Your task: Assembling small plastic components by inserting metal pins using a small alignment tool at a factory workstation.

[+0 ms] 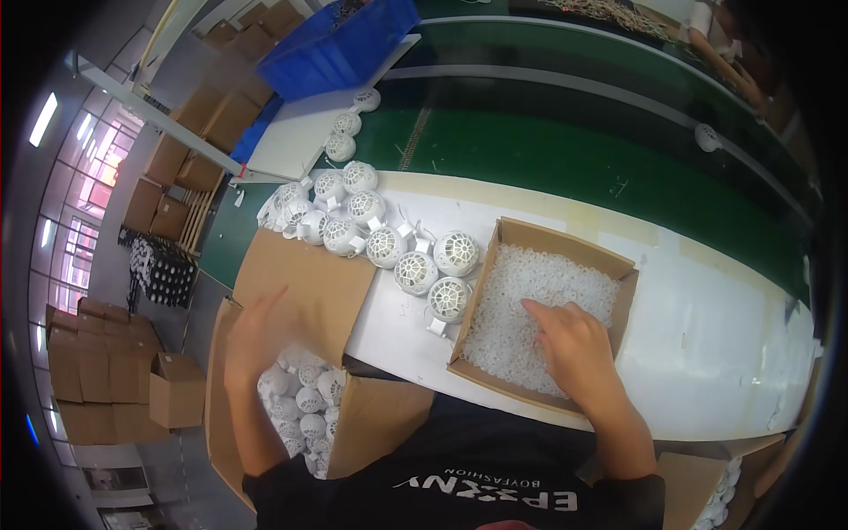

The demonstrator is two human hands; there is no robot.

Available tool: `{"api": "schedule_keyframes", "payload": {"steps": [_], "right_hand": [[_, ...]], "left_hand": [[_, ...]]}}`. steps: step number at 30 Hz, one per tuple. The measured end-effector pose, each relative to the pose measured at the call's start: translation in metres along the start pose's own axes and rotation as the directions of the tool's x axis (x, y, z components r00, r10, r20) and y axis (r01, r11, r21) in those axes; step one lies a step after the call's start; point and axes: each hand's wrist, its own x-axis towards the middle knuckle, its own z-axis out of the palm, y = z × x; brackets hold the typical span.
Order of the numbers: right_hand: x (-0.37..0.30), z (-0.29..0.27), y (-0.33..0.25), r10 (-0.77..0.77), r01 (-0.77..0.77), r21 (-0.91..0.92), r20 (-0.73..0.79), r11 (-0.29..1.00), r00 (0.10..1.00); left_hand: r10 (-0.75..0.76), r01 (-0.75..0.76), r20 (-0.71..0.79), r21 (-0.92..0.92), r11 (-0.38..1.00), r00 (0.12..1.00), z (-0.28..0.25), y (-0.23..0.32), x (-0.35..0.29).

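Observation:
My right hand (570, 340) reaches over a shallow cardboard tray (629, 305) filled with small translucent plastic rings (552, 274). Its index finger is stretched out and stands apart from the thumb; I see nothing held between them. My left hand (258, 336) is smeared by motion above an open cardboard box (389, 415), next to a raised flap (305, 283). Inside that box lie several white ball-shaped plastic housings (309, 402) with slotted grilles. More white grille balls (415, 272) sit in a cluster on the white worktop, left of the tray.
Beyond the white worktop (707, 291) runs a green conveyor belt (530, 132), with a single white ball (707, 138) on it. A blue crate (340, 44) stands at the far left. Stacked cartons (106, 362) fill the left side. Another person (729, 53) sits across the belt.

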Motion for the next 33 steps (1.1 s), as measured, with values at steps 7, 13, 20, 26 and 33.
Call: {"api": "schedule_keyframes", "payload": {"steps": [7,13,20,26,33], "right_hand": [[-0.001,0.000,-0.005,0.038,-0.036,0.069,-0.025,0.997,0.999],[0.000,0.005,-0.007,-0.047,0.050,0.059,-0.054,0.997,0.997],[0.002,0.005,-0.010,-0.078,0.077,0.110,0.003,0.991,0.997],[0.009,-0.003,-0.017,0.036,-0.034,0.386,0.000,0.922,0.999],[0.010,-0.007,-0.022,0.069,-0.073,0.447,0.025,0.892,0.997]], "left_hand": [[0.004,-0.029,-0.221,-0.110,0.994,0.975,0.057,-0.032,0.128],[-0.054,-0.076,-0.237,-0.507,0.859,0.970,0.093,-0.030,0.165],[-0.039,-0.124,-0.265,-0.570,0.812,0.964,0.101,-0.033,0.183],[-0.262,-0.172,-0.385,-0.793,0.584,0.885,0.076,-0.024,0.167],[-0.198,-0.077,-0.024,-0.961,-0.265,0.980,0.018,0.046,0.126]]}}
